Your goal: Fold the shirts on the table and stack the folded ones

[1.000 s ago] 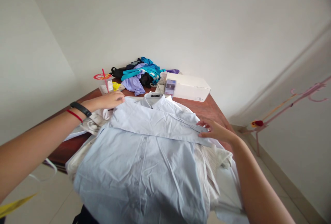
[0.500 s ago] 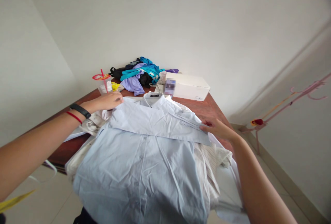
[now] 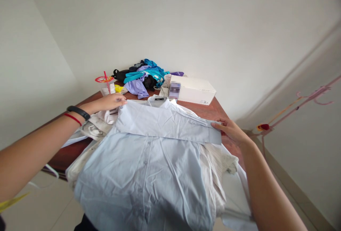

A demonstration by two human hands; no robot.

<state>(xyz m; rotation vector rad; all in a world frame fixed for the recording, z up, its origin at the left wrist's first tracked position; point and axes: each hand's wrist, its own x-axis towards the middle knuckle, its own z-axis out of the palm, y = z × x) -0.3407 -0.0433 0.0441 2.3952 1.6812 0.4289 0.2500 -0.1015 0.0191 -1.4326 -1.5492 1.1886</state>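
Note:
A light blue button-up shirt (image 3: 128,174) lies front up on other pale garments, its collar toward the wall and its lower part hanging toward me. One long sleeve (image 3: 160,121) is laid across its chest from left to right. At the shoulder end on the left, my left hand (image 3: 113,101) pinches the fabric. My right hand (image 3: 229,129) grips the cuff end of the sleeve between thumb and fingers, at the right. Beneath the shirt, a striped beige garment (image 3: 211,174) and white cloth (image 3: 236,192) stick out on the right.
On the brown wooden table (image 3: 197,108), a pile of blue, purple and black clothes (image 3: 146,76) lies against the wall. Beside it are a plastic cup with a red straw (image 3: 108,88) and a white box (image 3: 197,90). A pink rack (image 3: 298,106) stands at right.
My right hand has moved slightly right and up with the cuff, and the sleeve lies straighter across the chest. My left hand stays at the shoulder.

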